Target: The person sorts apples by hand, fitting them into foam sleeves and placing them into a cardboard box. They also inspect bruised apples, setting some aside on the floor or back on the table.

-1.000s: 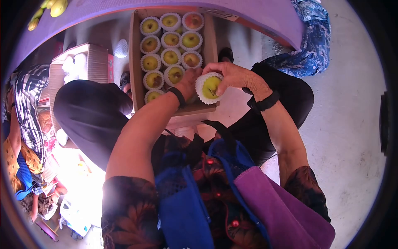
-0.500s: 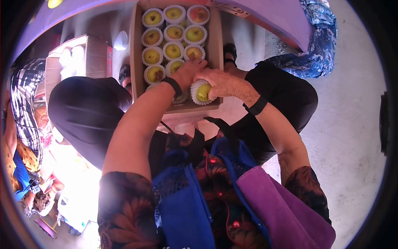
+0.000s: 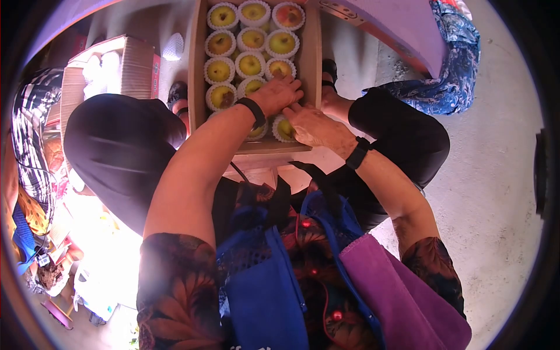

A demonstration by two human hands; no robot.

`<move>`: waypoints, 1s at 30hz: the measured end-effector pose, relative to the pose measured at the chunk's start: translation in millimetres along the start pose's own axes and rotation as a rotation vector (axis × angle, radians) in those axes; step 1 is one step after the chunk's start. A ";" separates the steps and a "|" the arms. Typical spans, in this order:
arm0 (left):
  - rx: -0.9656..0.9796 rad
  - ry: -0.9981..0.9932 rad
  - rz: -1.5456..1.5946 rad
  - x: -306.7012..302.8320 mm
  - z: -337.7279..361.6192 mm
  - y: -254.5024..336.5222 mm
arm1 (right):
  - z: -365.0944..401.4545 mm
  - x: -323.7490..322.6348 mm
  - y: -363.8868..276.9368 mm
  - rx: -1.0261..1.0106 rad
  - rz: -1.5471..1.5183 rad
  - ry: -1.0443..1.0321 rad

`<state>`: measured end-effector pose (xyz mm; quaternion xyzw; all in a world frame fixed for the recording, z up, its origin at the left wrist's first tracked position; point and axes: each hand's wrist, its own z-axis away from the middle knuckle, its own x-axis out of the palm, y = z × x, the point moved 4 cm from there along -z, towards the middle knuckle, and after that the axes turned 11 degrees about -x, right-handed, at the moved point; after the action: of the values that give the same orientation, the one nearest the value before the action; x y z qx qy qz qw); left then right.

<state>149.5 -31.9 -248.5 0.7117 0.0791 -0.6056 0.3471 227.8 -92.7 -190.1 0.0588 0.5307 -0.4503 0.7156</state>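
Observation:
A cardboard box between my legs holds rows of yellow-green and reddish apples, each in a white foam net. My right hand is closed around the side of an apple in the near right corner, its thumb and fingers partly hidden. Just beyond it, my left hand lies over the apples in the right row with fingers bent and slightly apart. What its fingertips touch is hidden. Beside the left wrist, another netted apple shows in the nearest row, and a bruised-looking apple sits further left.
At left stands a second cardboard box with white foam nets inside. One loose foam net lies on the floor. A purple surface curves across the far side, with blue patterned cloth at its right. Another person's patterned clothing shows far left.
The apple in my right hand has gone down into the near right corner of the box. My left hand has shifted slightly right, and its fingers have spread a little.

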 end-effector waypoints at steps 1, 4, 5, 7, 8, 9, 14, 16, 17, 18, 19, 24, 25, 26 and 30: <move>0.011 0.001 -0.005 0.7 -1.3 0.0 | -2.1 -0.2 -0.9 0.001 0.000 -0.001; -0.033 -0.097 -0.059 1.4 -6.9 -1.0 | -6.4 3.9 0.6 0.093 -0.054 -0.141; -0.033 -0.096 -0.058 -0.7 -7.4 -0.7 | -7.4 3.5 0.1 0.098 -0.086 -0.147; -0.016 -0.074 0.002 -2.6 -7.2 -0.1 | -8.0 8.2 2.4 0.101 -0.120 -0.154; -0.016 -0.075 0.003 -2.6 -7.2 0.3 | -8.1 12.3 3.8 0.033 -0.029 -0.096; -0.021 -0.067 -0.002 -0.8 -7.9 0.0 | -8.5 11.7 1.7 -0.036 0.062 -0.037; -0.017 -0.018 0.013 3.0 -9.3 -0.5 | -12.5 14.4 0.0 -0.029 0.197 -0.030; -0.033 -0.066 -0.073 3.0 -10.5 0.5 | -14.2 16.7 3.8 -0.009 0.211 -0.099; -0.033 -0.066 -0.072 1.8 -10.5 0.6 | -13.9 16.3 5.1 -0.038 0.192 -0.071; -0.034 -0.061 -0.053 1.7 -10.6 0.2 | -13.4 16.4 5.4 -0.067 0.173 -0.044; -0.035 -0.055 -0.034 1.9 -10.6 -0.1 | -12.5 18.8 5.5 -0.068 0.172 -0.044; -0.032 -0.077 -0.023 3.8 -10.9 -4.6 | -11.8 23.6 1.9 -0.043 0.248 -0.109; -0.035 -0.081 -0.007 3.6 -10.9 -5.1 | -12.0 22.6 0.4 -0.043 0.248 -0.108; -0.035 -0.082 -0.007 3.5 -11.0 -4.7 | -11.6 21.7 -0.5 -0.030 0.240 -0.113; -0.022 -0.083 -0.022 4.9 -10.3 -2.0 | -7.6 20.1 -3.4 -0.124 0.292 0.194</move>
<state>158.0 -25.9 -253.6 0.6810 0.0791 -0.6377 0.3512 220.6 -102.2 -208.4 0.1343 0.6096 -0.3003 0.7212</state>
